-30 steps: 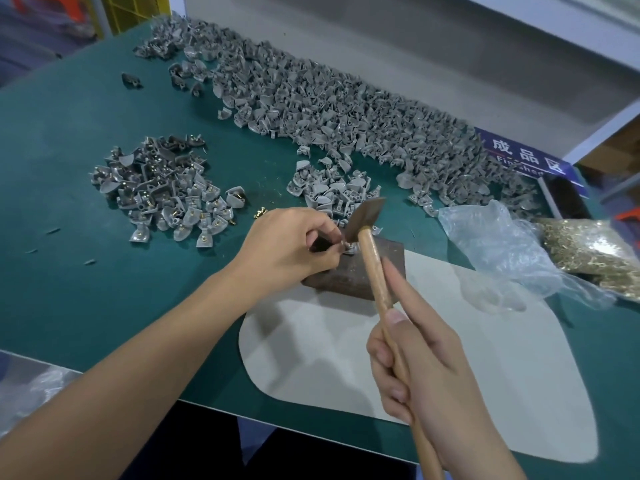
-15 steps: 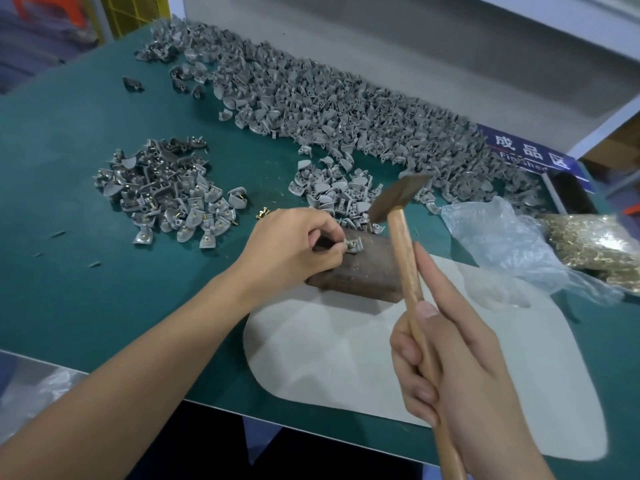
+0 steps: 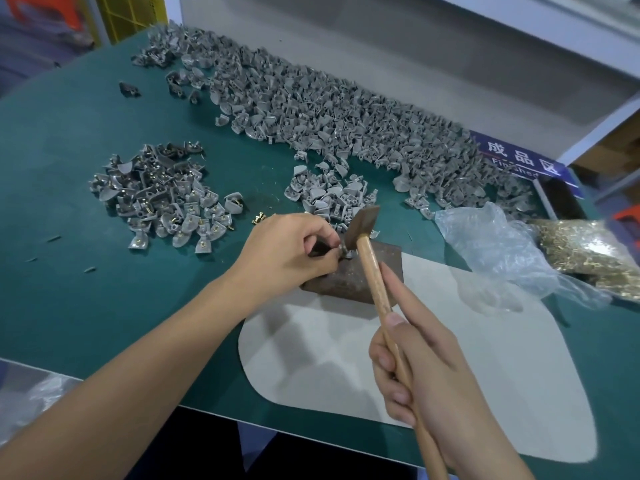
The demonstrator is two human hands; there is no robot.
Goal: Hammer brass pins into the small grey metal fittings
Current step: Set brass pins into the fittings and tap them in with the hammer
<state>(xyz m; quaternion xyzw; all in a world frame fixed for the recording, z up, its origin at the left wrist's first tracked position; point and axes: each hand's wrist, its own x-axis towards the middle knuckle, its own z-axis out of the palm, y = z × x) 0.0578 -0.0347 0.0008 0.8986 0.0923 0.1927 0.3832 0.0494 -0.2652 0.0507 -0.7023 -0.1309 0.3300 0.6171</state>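
Hammer (image 3: 363,226) has come down since 0.5 s ago: head was raised at approx. 2 o'clock of the block, now sits low, just at the fitting (image 3: 346,252), dark wedge face tilted. Contact w/ the pin cannot be confirmed; the spot is small and partly hidden.

Right hand (image 3: 420,377): fingers clenched round the wooden handle mid-length, thumb laid along the shaft. Handle runs from 5 o'clock up to 12 o'clock.

Left hand (image 3: 291,252): fingers pinch the fitting, holding it on top of the rusty metal block (image 3: 349,280). Forearm enters from 7 o'clock.

Block sits at frame centre, on the far edge of a pale grey mat (image 3: 450,358), which lies on the green counter (image 3: 69,289).

Stock on counter:
- Finished pile (image 3: 162,199), grey fittings w/ brass pins showing, at 10 o'clock of the block, well apart from it.
- Small heap of plain fittings (image 3: 329,195) at 12 o'clock, just beyond the hammer head.
- Large band of plain fittings (image 3: 329,116) along the far side, 11 to 2 o'clock.
- Few loose brass pins (image 3: 258,217) just beside the left hand's knuckles, 10 o'clock.
- Clear plastic bag (image 3: 495,247) at 3 o'clock, crumpled; next to it, a bag of brass pins (image 3: 588,258) at the right edge.
- Blue sign (image 3: 519,161) w/ white characters at 2 o'clock, partly covered by fittings.
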